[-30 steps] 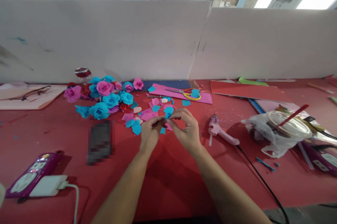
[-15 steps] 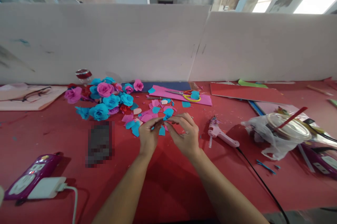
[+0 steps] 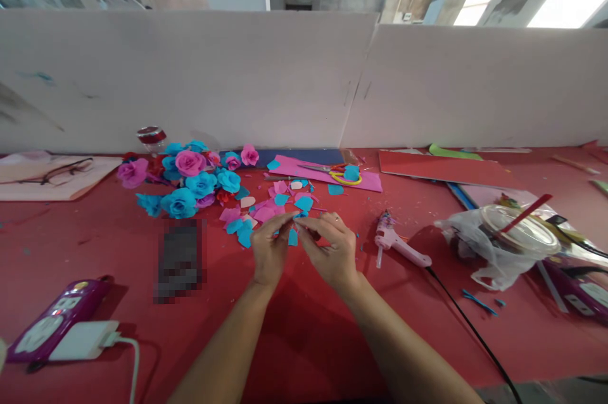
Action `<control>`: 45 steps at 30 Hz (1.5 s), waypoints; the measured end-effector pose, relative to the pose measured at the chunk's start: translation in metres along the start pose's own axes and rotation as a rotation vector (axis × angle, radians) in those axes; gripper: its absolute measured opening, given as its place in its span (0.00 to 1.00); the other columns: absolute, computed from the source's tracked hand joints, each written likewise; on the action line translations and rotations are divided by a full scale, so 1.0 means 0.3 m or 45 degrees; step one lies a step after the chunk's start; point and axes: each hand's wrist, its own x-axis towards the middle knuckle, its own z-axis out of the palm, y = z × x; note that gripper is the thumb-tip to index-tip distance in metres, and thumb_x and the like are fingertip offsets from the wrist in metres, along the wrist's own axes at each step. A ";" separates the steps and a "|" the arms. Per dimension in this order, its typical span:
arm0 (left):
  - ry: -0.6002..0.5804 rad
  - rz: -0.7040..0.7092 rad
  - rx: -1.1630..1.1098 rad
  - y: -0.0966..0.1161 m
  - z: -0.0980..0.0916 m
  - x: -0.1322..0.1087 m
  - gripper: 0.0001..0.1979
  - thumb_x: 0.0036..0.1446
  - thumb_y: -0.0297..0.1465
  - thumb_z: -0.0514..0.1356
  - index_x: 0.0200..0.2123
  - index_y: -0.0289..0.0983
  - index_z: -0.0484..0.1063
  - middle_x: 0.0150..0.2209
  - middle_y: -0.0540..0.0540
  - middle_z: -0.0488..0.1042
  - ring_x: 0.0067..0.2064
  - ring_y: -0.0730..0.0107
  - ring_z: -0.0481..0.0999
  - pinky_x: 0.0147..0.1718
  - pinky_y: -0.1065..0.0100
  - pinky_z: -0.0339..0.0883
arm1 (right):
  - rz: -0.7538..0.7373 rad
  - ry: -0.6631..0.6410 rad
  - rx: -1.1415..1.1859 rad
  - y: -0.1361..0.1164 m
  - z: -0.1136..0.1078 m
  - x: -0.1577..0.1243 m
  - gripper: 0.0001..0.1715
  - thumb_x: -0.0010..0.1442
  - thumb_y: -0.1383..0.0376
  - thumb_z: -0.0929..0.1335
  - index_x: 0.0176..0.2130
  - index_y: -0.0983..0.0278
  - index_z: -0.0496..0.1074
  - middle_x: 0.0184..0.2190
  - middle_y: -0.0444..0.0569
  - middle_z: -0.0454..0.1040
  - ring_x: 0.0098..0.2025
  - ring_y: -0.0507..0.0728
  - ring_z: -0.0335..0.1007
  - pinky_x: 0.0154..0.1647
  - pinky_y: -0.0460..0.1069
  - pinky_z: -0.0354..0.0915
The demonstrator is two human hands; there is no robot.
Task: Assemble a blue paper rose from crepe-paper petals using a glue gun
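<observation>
We pinch a small blue paper petal (image 3: 293,236) between the fingertips of our left hand (image 3: 268,249) and right hand (image 3: 331,248), both curled and brought together just above the red table (image 3: 304,328). Right beyond our fingers lies a scatter of loose pink and blue petals (image 3: 266,208). Farther to the left sits a heap of finished paper roses (image 3: 190,177). To the right a pink glue gun (image 3: 396,242) lies on its side with its black cord (image 3: 470,328). Behind the petals, scissors (image 3: 332,169) rest on a pink sheet (image 3: 327,171).
</observation>
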 end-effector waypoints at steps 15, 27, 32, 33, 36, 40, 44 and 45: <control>-0.121 -0.466 -0.632 0.005 0.027 0.019 0.06 0.41 0.27 0.65 0.28 0.37 0.78 0.27 0.49 0.77 0.30 0.71 0.73 0.35 0.68 0.67 | 0.052 -0.024 0.280 0.004 -0.021 0.034 0.12 0.55 0.73 0.66 0.39 0.60 0.72 0.34 0.47 0.70 0.32 0.52 0.67 0.34 0.49 0.67; -0.109 -0.414 -0.586 0.002 0.015 0.025 0.03 0.45 0.29 0.65 0.27 0.37 0.77 0.25 0.50 0.75 0.28 0.73 0.70 0.32 0.70 0.64 | 0.127 0.003 0.231 0.015 -0.012 0.021 0.07 0.56 0.73 0.65 0.32 0.61 0.70 0.29 0.46 0.70 0.30 0.52 0.66 0.31 0.48 0.65; -0.191 -0.380 -0.602 0.012 0.007 0.020 0.05 0.46 0.29 0.64 0.30 0.38 0.78 0.28 0.49 0.76 0.31 0.71 0.71 0.34 0.69 0.64 | 0.236 -0.079 0.282 0.022 0.001 0.024 0.08 0.54 0.71 0.67 0.36 0.61 0.72 0.30 0.45 0.71 0.29 0.51 0.64 0.32 0.48 0.64; -0.223 -0.399 -0.599 0.013 0.007 0.019 0.06 0.46 0.30 0.64 0.31 0.38 0.78 0.28 0.49 0.76 0.30 0.72 0.70 0.33 0.69 0.63 | 0.276 -0.104 0.287 0.023 0.004 0.025 0.08 0.54 0.71 0.68 0.37 0.61 0.72 0.31 0.45 0.71 0.30 0.51 0.64 0.32 0.48 0.64; -0.344 -0.467 -0.589 0.011 0.011 0.017 0.07 0.49 0.33 0.63 0.33 0.38 0.78 0.24 0.51 0.71 0.26 0.75 0.66 0.27 0.72 0.60 | 0.445 -0.142 0.313 0.033 0.013 0.023 0.06 0.52 0.68 0.68 0.34 0.63 0.72 0.30 0.45 0.69 0.28 0.51 0.63 0.30 0.47 0.64; -0.395 -0.565 -0.639 0.004 0.015 0.014 0.10 0.48 0.37 0.65 0.33 0.37 0.77 0.21 0.53 0.68 0.24 0.77 0.64 0.26 0.72 0.59 | 0.670 -0.182 0.442 0.058 0.024 0.014 0.07 0.51 0.65 0.69 0.33 0.64 0.72 0.31 0.46 0.70 0.25 0.49 0.63 0.27 0.46 0.64; -0.389 -0.603 -0.673 0.002 0.016 0.014 0.10 0.47 0.36 0.66 0.31 0.36 0.77 0.21 0.52 0.69 0.24 0.77 0.65 0.26 0.73 0.59 | 0.823 -0.187 0.620 0.070 0.030 0.009 0.09 0.51 0.63 0.69 0.35 0.65 0.73 0.30 0.46 0.72 0.25 0.50 0.65 0.28 0.46 0.65; -0.391 -0.608 -0.686 0.001 0.016 0.014 0.09 0.48 0.36 0.66 0.31 0.36 0.77 0.22 0.52 0.70 0.25 0.77 0.66 0.27 0.73 0.59 | 0.858 -0.182 0.684 0.069 0.030 0.009 0.10 0.52 0.62 0.69 0.35 0.65 0.73 0.30 0.45 0.72 0.26 0.50 0.66 0.29 0.47 0.65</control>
